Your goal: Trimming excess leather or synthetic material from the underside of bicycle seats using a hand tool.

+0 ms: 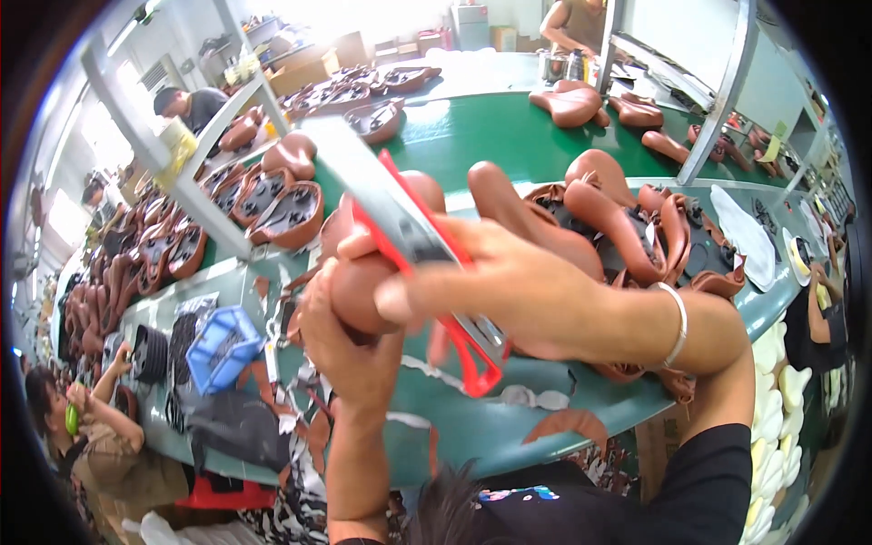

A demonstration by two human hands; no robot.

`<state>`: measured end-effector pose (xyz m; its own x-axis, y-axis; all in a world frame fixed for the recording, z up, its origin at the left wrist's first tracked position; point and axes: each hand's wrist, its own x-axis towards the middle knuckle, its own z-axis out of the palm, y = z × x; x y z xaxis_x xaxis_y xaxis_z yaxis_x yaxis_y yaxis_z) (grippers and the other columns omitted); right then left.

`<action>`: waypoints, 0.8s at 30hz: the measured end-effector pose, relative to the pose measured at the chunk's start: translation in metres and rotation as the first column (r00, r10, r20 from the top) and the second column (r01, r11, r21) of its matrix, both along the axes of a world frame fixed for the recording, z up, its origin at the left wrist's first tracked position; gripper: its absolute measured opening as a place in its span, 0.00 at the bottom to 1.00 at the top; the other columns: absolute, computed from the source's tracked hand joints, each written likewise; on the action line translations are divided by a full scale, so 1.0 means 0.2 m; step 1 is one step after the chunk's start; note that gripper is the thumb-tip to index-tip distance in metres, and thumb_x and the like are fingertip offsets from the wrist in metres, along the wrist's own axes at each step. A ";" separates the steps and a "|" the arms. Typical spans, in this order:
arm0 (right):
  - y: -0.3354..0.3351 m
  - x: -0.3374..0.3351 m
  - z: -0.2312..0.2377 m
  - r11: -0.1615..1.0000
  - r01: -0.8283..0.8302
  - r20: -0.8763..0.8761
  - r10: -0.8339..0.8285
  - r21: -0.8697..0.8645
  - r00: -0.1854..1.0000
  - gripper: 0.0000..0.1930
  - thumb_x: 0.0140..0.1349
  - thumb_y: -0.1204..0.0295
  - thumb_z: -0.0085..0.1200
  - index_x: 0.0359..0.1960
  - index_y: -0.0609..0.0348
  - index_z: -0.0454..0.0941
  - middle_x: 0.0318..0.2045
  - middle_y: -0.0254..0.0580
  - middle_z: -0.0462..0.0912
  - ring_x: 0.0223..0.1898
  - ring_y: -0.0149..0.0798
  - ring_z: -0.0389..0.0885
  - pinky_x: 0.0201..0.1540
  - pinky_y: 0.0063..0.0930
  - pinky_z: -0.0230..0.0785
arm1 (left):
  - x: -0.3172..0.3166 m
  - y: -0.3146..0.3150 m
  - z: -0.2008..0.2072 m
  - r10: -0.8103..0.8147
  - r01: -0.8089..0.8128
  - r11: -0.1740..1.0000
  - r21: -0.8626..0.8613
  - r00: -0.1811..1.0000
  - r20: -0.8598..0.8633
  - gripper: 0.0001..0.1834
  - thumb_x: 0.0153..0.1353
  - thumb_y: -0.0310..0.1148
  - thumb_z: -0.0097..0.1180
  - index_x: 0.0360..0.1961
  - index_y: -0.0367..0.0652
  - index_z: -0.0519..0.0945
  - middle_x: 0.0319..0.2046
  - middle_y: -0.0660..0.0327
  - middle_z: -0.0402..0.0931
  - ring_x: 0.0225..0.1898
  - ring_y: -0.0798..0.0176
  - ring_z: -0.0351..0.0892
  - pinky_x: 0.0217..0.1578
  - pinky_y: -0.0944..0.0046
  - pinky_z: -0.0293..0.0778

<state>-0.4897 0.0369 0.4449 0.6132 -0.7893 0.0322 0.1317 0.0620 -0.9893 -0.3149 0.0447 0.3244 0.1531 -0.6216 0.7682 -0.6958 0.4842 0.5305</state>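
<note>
My right hand (495, 282) is closed around a long red-and-silver hand tool (413, 218). A flat, pale metal part sticks out of it to the upper left, and its red end forms a loop at the lower right. Blur hides its exact kind. My left hand (341, 336) grips a brown leather-like bike saddle (363, 286) from below and the left. The right hand's thumb lies close to that saddle's rounded front, and the tool crosses just above it. Part of the saddle is hidden behind the tool and hands.
Saddles with open undersides (286, 213) are heaped left and right on the green table (472, 132). A blue plastic bin (222, 350) and brown scraps lie left. Metal posts (718, 100) rise from the table. White foam pads (772, 427) stand right. Other people (100, 445) work around.
</note>
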 end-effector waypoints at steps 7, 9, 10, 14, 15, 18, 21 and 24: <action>0.29 -0.20 -0.47 0.979 0.206 -0.279 -0.196 0.006 0.940 0.19 0.62 0.71 0.54 0.53 0.62 0.64 0.28 0.33 0.72 0.19 0.23 0.71 0.20 0.17 0.66 | 0.36 0.38 -0.30 0.063 0.446 0.805 0.393 0.593 -0.802 0.18 0.59 0.33 0.49 0.47 0.31 0.73 0.36 0.57 0.79 0.33 0.64 0.80 0.37 0.67 0.76; 0.41 -0.22 -0.68 0.950 0.154 -0.408 -0.259 -0.272 0.876 0.20 0.65 0.71 0.50 0.58 0.60 0.62 0.32 0.33 0.73 0.23 0.22 0.71 0.21 0.22 0.68 | 0.47 0.45 -0.50 0.248 0.634 0.607 0.478 0.421 -0.873 0.23 0.57 0.36 0.53 0.49 0.31 0.71 0.37 0.57 0.76 0.35 0.66 0.77 0.37 0.68 0.74; 0.44 -0.29 -0.87 0.898 0.149 -0.398 -0.326 -0.414 0.857 0.23 0.63 0.69 0.52 0.59 0.56 0.63 0.29 0.36 0.74 0.23 0.30 0.74 0.21 0.26 0.69 | 0.40 0.42 -0.58 0.273 0.699 0.556 0.450 0.358 -0.893 0.22 0.57 0.36 0.52 0.48 0.31 0.71 0.35 0.57 0.77 0.33 0.66 0.78 0.35 0.70 0.74; 0.47 -0.37 -0.95 0.643 -0.284 -0.634 -0.412 -0.711 0.654 0.29 0.58 0.67 0.57 0.63 0.49 0.65 0.28 0.39 0.75 0.26 0.42 0.77 0.25 0.34 0.70 | 0.40 0.40 -0.49 0.153 0.747 0.493 0.445 0.429 -0.890 0.20 0.57 0.37 0.52 0.45 0.32 0.72 0.35 0.56 0.77 0.33 0.65 0.79 0.35 0.67 0.76; 0.45 -0.37 -0.94 0.650 -0.286 -0.642 -0.410 -0.704 0.648 0.29 0.58 0.67 0.57 0.63 0.49 0.65 0.28 0.39 0.75 0.26 0.42 0.77 0.25 0.34 0.70 | 0.37 0.37 -0.43 0.135 0.705 0.495 0.507 0.514 -0.847 0.18 0.57 0.37 0.52 0.43 0.33 0.73 0.32 0.60 0.75 0.31 0.69 0.75 0.32 0.69 0.72; 0.31 -0.34 -0.88 0.417 -0.511 -0.647 -0.312 -0.751 0.696 0.40 0.48 0.63 0.64 0.65 0.45 0.59 0.30 0.40 0.72 0.25 0.43 0.75 0.25 0.37 0.69 | 0.31 0.25 -0.38 0.061 0.661 0.353 0.662 0.690 -0.721 0.17 0.55 0.40 0.54 0.36 0.36 0.74 0.25 0.68 0.66 0.26 0.74 0.62 0.27 0.72 0.59; 0.24 -0.33 -0.80 0.385 -0.693 -0.791 -0.238 -0.609 0.564 0.46 0.44 0.60 0.66 0.66 0.45 0.55 0.31 0.44 0.71 0.23 0.45 0.75 0.23 0.39 0.68 | 0.31 0.18 -0.35 -0.059 0.587 0.307 0.749 0.797 -0.601 0.15 0.52 0.41 0.55 0.31 0.38 0.73 0.23 0.68 0.66 0.26 0.72 0.62 0.27 0.68 0.61; 0.43 -0.36 -0.85 0.616 -0.616 -0.862 -0.240 -0.491 0.447 0.36 0.55 0.68 0.55 0.66 0.47 0.54 0.27 0.52 0.71 0.23 0.52 0.76 0.23 0.45 0.69 | 0.29 0.20 -0.32 -0.023 0.588 0.328 0.739 0.787 -0.616 0.14 0.53 0.39 0.53 0.30 0.38 0.73 0.23 0.68 0.66 0.24 0.73 0.62 0.26 0.69 0.61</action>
